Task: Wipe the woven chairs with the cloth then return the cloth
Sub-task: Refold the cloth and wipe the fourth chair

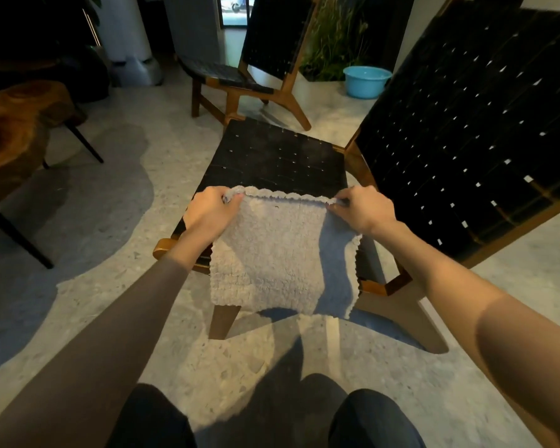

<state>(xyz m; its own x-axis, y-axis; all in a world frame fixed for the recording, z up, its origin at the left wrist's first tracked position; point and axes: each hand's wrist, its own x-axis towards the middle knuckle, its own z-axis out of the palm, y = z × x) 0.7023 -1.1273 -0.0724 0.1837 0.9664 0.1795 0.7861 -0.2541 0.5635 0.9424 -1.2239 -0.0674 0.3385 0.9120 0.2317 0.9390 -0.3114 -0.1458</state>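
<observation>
A grey fluffy cloth [278, 260] hangs spread out in front of me, over the front edge of the near woven chair's black seat [272, 156]. My left hand [207, 211] pinches the cloth's top left corner. My right hand [359, 208] pinches its top right corner. The top edge is stretched between both hands. The near chair's black woven backrest [466, 130] leans away at the right, on a brown wooden frame. A second woven chair [259, 59] stands farther back.
A light blue basin [366, 80] sits on the floor behind the near chair, beside potted plants [333, 37]. A dark wooden slab table [17, 130] on thin black legs stands at the left. The floor is pale speckled stone.
</observation>
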